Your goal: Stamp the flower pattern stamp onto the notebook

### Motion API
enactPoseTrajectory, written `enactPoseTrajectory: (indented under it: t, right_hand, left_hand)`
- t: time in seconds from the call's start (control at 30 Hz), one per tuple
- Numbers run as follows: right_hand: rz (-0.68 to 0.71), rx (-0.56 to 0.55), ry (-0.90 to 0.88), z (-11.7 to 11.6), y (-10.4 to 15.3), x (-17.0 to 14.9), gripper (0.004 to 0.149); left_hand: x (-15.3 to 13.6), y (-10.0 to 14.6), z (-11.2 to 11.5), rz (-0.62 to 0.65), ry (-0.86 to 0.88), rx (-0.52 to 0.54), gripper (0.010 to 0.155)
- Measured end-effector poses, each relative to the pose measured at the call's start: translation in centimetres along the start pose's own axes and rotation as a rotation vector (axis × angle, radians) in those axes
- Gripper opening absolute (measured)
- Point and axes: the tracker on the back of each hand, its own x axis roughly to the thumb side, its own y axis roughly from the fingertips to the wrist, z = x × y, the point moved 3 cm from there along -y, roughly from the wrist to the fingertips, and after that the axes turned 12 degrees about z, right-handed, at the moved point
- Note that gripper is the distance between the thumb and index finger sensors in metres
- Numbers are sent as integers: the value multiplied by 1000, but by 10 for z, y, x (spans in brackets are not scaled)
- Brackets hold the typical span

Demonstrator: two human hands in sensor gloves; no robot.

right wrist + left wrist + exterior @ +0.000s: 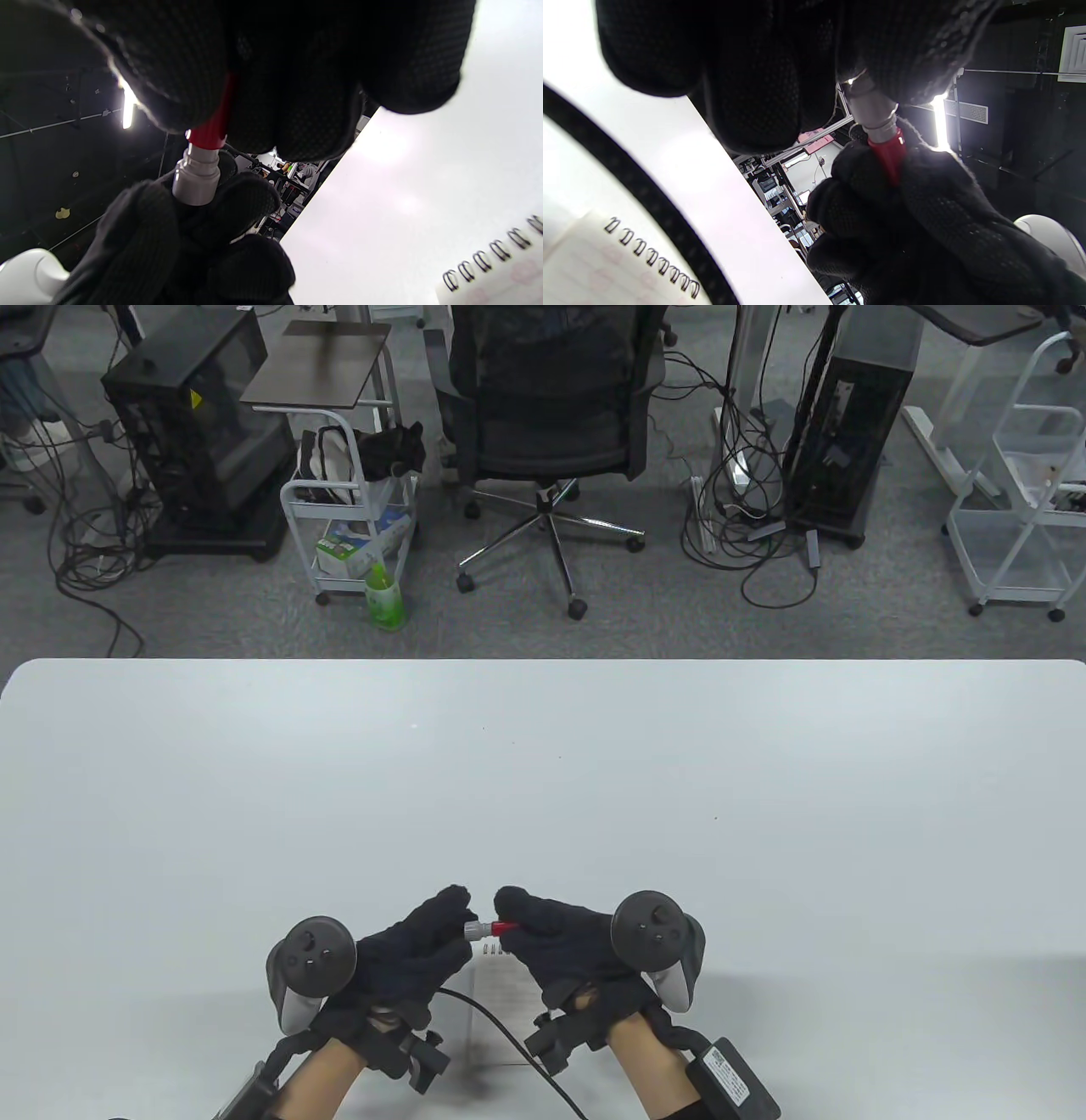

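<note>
Left hand [416, 954] and right hand [564, 942] meeting near table's [543, 780] front edge, stamp [489, 929] held level between them: left fingers on grey end, right fingers on red end. Notebook [501, 993] flat on table just below, mostly hidden by both hands, spiral edge farthest from the person. Cable [509, 1039] crossing the page.

Left wrist view: left fingers [763, 84] clenched round grey end of stamp [880, 127], right hand [925, 237] gripping red part. Notebook [606, 267] bottom left, faint pink prints on page.

Right wrist view: right fingers [178, 63] grasping red part of stamp [203, 156], left hand [169, 241] round grey end. Notebook [500, 271] at bottom right corner.
</note>
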Motion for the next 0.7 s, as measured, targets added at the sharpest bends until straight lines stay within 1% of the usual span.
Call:
enactPoseTrajectory:
  t: [0.07, 0.17, 0.27, 0.3, 0.37, 0.43, 0.53, 0.63, 0.7]
  right_hand:
    - [-8, 5, 18, -1, 0, 0, 48]
    - [-22, 15, -3, -3, 0, -2, 48]
    - [-47, 20, -30, -5, 0, -6, 49]
    - [-45, 34, -40, -7, 0, -5, 49]
    - [-29, 36, -19, -8, 0, -3, 49]
    - [-23, 31, -12, -8, 0, -2, 49]
    - [-22, 10, -13, -8, 1, -2, 49]
    - [-12, -12, -5, -2, 1, -4, 48]
    - [-25, -31, 11, 9, 1, -9, 48]
  left_hand:
    - [0, -1, 0, 8, 10, 22, 58]
    - [-1, -2, 1, -5, 17, 8, 51]
    - [-3, -2, 1, -9, 47, 20, 50]
    - [-4, -3, 2, -12, 86, 11, 51]
    - [-4, -2, 0, -1, 111, 34, 49]
    - [-2, -3, -1, 5, 90, 47, 49]
    - [-1, -4, -1, 8, 82, 32, 49]
    - [-2, -3, -6, 9, 67, 56, 49]
    - [-8, -1, -16, -22, 73, 90, 49]
